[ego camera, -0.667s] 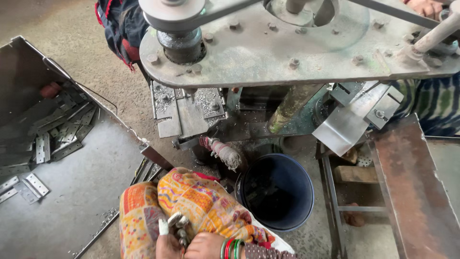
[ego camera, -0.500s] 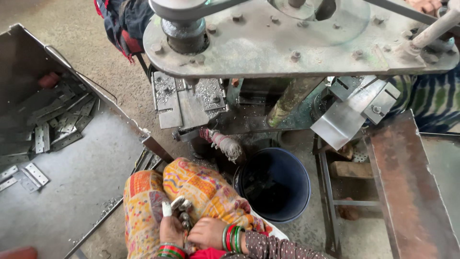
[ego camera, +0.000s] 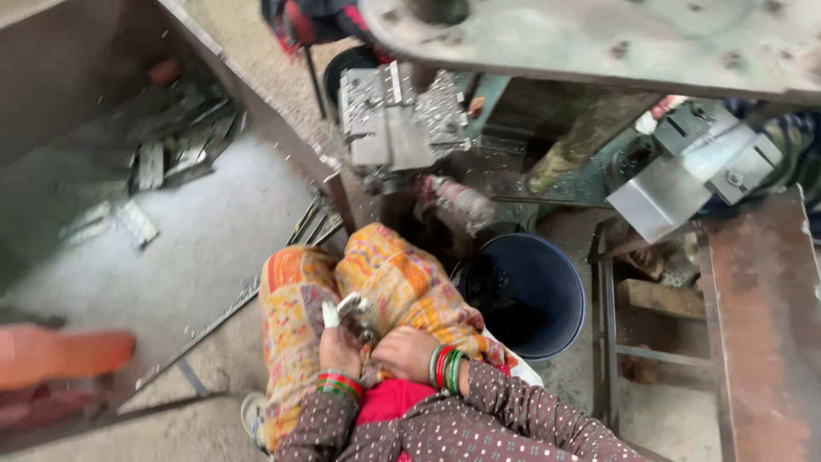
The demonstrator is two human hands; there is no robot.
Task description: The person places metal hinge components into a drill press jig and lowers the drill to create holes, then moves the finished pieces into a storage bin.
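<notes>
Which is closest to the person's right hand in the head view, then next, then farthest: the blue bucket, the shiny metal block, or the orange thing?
From the right hand:
1. Blue bucket, just right.
2. Shiny metal block, straight above.
3. Orange thing, far left edge.

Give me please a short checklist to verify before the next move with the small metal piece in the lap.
1. Metal piece held: ok, left hand grips it over the patterned lap.
2. Right hand free: cannot tell, it rests beside the left, fingers hidden.
3. Left index fingertip wrapped in white: ok.
4. Blue bucket within reach: ok, it stands just right of the knees.
5. Metal tray with flat metal parts: ok, on the left.
6. Hands away from the machine: ok, both stay in the lap.
</notes>
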